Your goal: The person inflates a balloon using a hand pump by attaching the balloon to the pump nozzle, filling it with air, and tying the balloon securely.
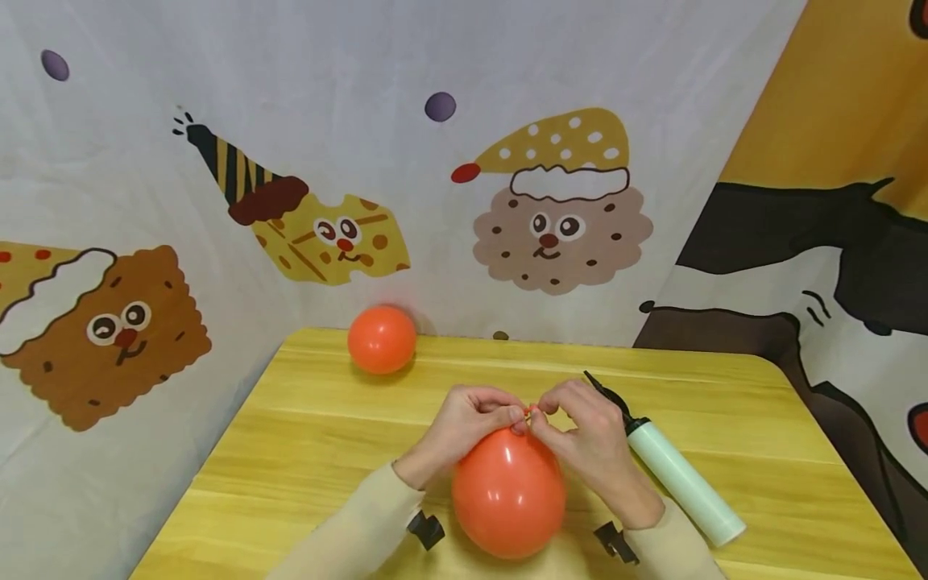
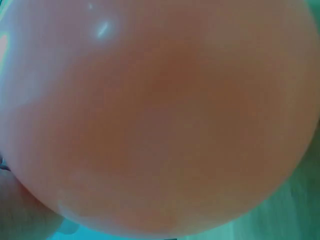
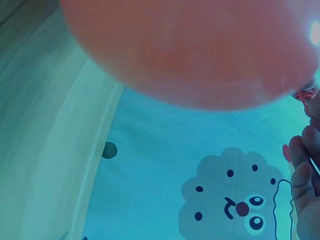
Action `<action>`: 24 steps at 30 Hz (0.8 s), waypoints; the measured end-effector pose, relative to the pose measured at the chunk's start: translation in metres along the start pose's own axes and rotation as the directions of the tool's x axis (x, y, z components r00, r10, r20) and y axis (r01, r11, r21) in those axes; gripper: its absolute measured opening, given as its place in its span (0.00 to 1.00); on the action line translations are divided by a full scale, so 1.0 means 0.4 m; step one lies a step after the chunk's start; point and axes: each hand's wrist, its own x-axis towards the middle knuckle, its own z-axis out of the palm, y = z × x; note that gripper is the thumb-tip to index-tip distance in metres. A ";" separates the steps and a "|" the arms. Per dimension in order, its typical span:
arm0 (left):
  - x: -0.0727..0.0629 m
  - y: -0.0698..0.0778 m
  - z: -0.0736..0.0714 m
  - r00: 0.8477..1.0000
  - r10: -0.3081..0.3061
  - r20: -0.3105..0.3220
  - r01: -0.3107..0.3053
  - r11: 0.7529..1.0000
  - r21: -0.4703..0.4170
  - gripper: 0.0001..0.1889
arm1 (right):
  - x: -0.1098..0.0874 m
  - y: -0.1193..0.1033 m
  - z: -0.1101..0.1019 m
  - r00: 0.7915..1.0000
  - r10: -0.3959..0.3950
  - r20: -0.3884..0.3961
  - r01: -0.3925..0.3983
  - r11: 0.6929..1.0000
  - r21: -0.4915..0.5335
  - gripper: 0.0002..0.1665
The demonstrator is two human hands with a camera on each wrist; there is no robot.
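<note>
An inflated orange balloon [image 1: 509, 495] hangs below both hands, its neck pointing up between them. My left hand [image 1: 474, 423] pinches the neck between thumb and fingers from the left. From the right, my right hand [image 1: 586, 419] pinches the balloon's end with thumb and forefinger; a bit of orange rubber shows between the fingertips. In the left wrist view the balloon [image 2: 165, 115] fills most of the picture and hides nearly all of the left hand. In the right wrist view, the curled fingers of my right hand [image 3: 307, 170] appear at the right edge, below the balloon [image 3: 200, 50].
A second, smaller orange balloon [image 1: 382, 340] sits at the back left of the wooden table [image 1: 290, 451]. To the right of my right hand lies a pale green hand pump [image 1: 685, 479] with a black nozzle end. A cartoon-printed cloth [image 1: 362, 64] hangs behind the table.
</note>
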 end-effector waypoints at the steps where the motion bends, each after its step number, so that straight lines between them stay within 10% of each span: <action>1: -0.001 0.001 -0.006 0.999 -0.004 0.035 0.003 1.000 0.013 0.10 | -0.002 0.000 0.000 1.000 0.009 0.011 -0.009 1.000 0.007 0.05; 6: -0.002 0.008 -0.043 0.974 -0.051 0.223 0.042 0.998 0.042 0.11 | -0.012 -0.002 0.001 0.998 0.025 0.063 -0.028 0.999 0.041 0.07; 15: -0.007 0.016 -0.090 0.856 -0.083 0.510 0.059 0.996 0.063 0.14 | -0.013 -0.008 0.007 0.992 -0.032 0.125 0.021 0.996 0.088 0.10; 24: -0.013 0.006 -0.078 0.853 -0.001 0.521 -0.020 0.999 0.035 0.07 | -0.012 -0.003 0.009 0.990 -0.047 0.136 0.046 0.999 0.014 0.03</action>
